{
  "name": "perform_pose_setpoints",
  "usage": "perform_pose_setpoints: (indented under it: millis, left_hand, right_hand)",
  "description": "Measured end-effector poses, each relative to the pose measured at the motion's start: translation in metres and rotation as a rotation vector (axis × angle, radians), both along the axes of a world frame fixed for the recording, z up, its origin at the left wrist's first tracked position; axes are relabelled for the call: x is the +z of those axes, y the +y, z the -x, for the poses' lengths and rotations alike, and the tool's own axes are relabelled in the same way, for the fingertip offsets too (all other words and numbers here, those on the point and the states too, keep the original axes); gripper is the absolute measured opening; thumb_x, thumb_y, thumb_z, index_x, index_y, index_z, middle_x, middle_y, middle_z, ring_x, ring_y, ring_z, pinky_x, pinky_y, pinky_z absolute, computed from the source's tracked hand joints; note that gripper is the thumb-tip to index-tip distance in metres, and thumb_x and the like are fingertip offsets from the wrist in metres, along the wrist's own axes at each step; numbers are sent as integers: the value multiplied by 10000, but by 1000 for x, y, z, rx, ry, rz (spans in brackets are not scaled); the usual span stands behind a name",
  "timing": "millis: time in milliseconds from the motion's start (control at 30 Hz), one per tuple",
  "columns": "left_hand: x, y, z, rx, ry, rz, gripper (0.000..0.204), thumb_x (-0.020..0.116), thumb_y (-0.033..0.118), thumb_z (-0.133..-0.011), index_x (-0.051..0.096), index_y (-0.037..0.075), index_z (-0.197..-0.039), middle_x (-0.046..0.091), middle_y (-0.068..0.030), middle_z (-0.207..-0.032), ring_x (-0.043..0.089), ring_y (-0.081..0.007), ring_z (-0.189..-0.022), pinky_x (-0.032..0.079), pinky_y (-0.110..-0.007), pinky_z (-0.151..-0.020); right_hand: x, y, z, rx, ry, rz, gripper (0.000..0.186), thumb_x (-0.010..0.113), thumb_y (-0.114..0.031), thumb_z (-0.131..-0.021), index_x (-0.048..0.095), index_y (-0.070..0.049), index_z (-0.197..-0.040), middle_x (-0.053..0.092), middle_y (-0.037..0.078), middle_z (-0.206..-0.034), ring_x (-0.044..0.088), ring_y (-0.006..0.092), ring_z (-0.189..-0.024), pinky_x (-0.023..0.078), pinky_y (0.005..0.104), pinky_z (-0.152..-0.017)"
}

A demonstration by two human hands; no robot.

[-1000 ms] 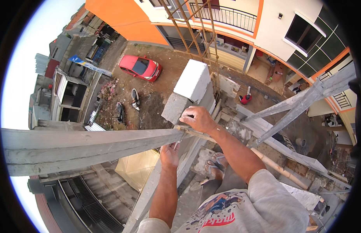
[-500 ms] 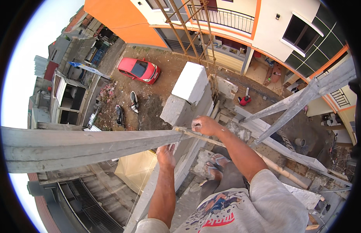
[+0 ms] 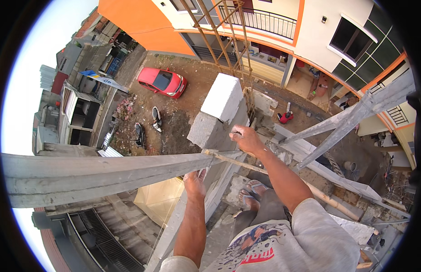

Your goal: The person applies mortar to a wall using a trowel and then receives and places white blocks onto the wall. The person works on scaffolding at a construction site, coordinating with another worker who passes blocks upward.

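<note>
My right hand (image 3: 247, 139) is closed in a pinch just right of the pale block wall (image 3: 210, 129); whatever its fingers hold is too small to make out. A white block (image 3: 223, 97) caps that wall. Below the end of a long grey beam (image 3: 106, 174), my left hand (image 3: 194, 183) has its fingers curled in beside the wall's edge, partly hidden, so what they grip cannot be made out. Between the hands, a thin wooden strip (image 3: 235, 161) runs from the beam's end toward my right forearm. A thin string (image 3: 167, 208) slants down near my left forearm.
My sandalled feet (image 3: 252, 192) stand on rough masonry high above the ground. Grey metal braces (image 3: 342, 122) cross at the right. Bamboo scaffolding (image 3: 240, 41) rises beyond the wall. Below are a red car (image 3: 163, 82), two motorbikes (image 3: 156, 119) and a person in red (image 3: 285, 117).
My right hand has lifted off the wooden strip, moving slightly up and right, still closed. My left hand stays near the beam's end. The beam's near part appears slightly lower in view.
</note>
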State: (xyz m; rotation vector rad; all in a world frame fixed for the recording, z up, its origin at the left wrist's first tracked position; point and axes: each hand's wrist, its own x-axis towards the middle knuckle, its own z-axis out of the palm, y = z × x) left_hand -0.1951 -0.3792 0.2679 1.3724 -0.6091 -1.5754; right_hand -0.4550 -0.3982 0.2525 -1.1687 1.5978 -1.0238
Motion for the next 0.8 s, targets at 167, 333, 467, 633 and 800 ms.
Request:
perform_pose_setpoints:
  millis: [167, 333, 467, 633, 800]
  left_hand:
    - [4, -3, -1, -21, 29, 29, 279, 587, 226, -933, 554, 147, -1198, 592, 14, -1180, 518, -165, -1097, 391, -420, -956]
    - [3, -1, 2, -49, 11, 23, 290, 594, 226, -928, 552, 155, -1206, 590, 22, -1181, 514, -165, -1102, 381, -421, -963]
    - [1, -1, 4, -35, 10, 8, 302, 580, 240, -923, 546, 154, -1211, 575, 19, -1207, 497, -176, -1129, 355, -429, -989]
    - [4, 2, 6, -51, 57, -50, 366, 546, 278, -929, 524, 137, -1266, 553, 9, -1268, 466, -193, -1195, 316, -442, -1024]
    - [22, 25, 19, -98, -178, -55, 466, 559, 329, -934, 499, 71, -1318, 550, -53, -1301, 481, -198, -1207, 351, -435, -994]
  right_hand:
    - [28, 4, 24, 176, -409, -157, 234, 609, -261, -916, 659, -35, -946, 547, 2, -686, 473, 100, -609, 421, 296, -604]
    - [34, -1, 41, 135, -192, -84, 274, 618, -296, -902, 676, -28, -890, 568, 37, -652, 517, 140, -632, 440, 321, -628]
    - [30, -6, 33, 49, 97, 106, 268, 626, -308, -893, 684, -46, -896, 648, 119, -737, 612, 274, -702, 474, 389, -677]
    - [32, -7, 25, -71, 254, 128, 244, 612, -273, -895, 679, -39, -917, 660, 176, -794, 638, 351, -757, 488, 421, -698]
    - [41, -11, 23, -113, 338, 120, 231, 611, -276, -899, 679, -56, -913, 659, 164, -782, 637, 361, -764, 488, 432, -696]
